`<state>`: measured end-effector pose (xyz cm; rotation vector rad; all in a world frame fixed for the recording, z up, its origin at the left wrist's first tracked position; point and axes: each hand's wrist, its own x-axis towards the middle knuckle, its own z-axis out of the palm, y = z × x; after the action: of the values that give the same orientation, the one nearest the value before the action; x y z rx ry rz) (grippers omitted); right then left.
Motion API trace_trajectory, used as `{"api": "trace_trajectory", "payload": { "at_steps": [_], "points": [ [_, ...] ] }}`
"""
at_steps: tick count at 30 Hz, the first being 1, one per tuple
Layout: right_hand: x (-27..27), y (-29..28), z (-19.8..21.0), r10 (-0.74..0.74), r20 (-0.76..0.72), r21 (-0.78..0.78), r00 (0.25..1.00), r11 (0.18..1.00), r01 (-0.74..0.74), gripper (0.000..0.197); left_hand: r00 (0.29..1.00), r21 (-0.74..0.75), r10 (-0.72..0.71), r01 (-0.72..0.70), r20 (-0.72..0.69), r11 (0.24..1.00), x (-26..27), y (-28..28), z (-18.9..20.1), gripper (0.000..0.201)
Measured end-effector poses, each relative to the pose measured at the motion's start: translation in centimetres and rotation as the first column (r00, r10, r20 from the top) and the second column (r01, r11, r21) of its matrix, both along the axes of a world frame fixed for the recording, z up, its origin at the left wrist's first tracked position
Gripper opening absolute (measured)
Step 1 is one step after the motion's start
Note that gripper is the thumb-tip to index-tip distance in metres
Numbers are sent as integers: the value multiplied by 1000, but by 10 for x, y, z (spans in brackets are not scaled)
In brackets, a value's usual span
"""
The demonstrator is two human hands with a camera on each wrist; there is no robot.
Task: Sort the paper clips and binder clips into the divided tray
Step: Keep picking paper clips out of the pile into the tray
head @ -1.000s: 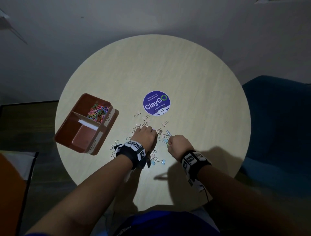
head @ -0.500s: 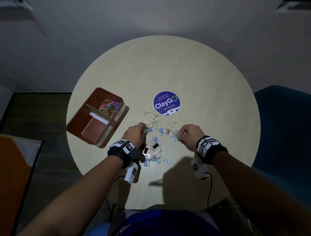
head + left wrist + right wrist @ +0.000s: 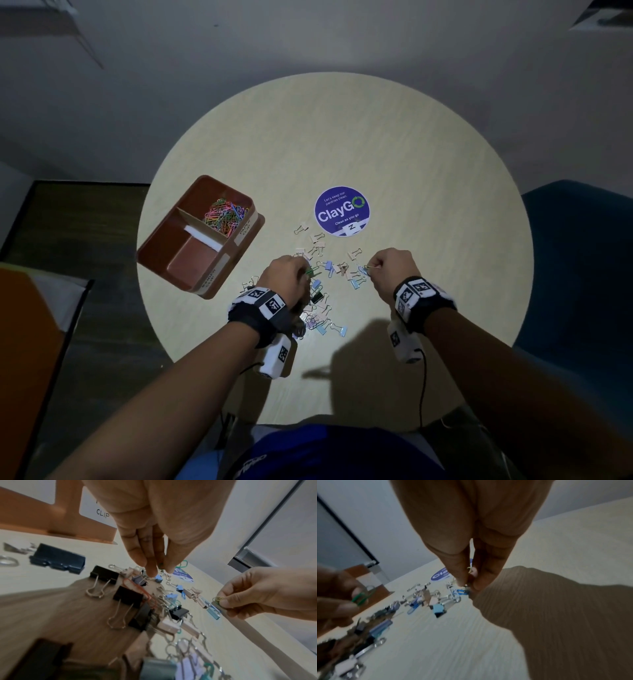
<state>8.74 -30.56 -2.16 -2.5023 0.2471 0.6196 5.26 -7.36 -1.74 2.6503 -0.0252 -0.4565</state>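
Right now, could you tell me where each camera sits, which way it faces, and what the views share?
Head: on the person's head, looking down on the round table, divided tray and clip pile; both forearms and hands show.
Left wrist: low along the left hand, whose fingers pinch a green paper clip; the right hand shows opposite.
Right wrist: along the right hand, which pinches a yellow paper clip; the left hand shows blurred.
Shared: all three show the ClayGo sticker.

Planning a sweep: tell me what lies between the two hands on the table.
Head view: between left hand and right hand lie scattered binder clips, blue and beige, on the table.
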Motion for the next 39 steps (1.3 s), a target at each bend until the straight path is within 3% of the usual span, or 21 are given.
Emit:
{"api": "trace_trajectory", "payload": {
  "at_steps": [8, 15, 20, 24, 32, 39],
  "points": [
    [-7, 15, -5, 33, 17, -109, 999, 994, -31, 19, 995, 82, 74, -68, -70, 994, -12, 0, 5, 19],
    [-1, 25, -5, 104, -19, -207, 994, 973, -106, 25, 994, 50, 75, -72, -79, 996, -11, -8, 7, 24],
    [0, 24, -3, 80, -77, -191, 994, 977, -94, 12, 991, 10, 115, -114, -65, 993, -11, -9, 6, 21],
    [-3, 16, -4, 16, -75, -101, 997, 995, -24, 16, 986, 28, 143, -141, -83, 990, -13, -3, 6, 17],
    [-20, -7, -14, -124, 21, 98, 992, 988, 122, 4, 988, 123, -29, 48, -149, 991, -13, -18, 5, 22],
    [-24, -10, -15, -117, 62, 114, 991, 987, 109, 5, 951, 338, -157, 245, -268, 909, -3, -38, 5, 25]
  ]
}}
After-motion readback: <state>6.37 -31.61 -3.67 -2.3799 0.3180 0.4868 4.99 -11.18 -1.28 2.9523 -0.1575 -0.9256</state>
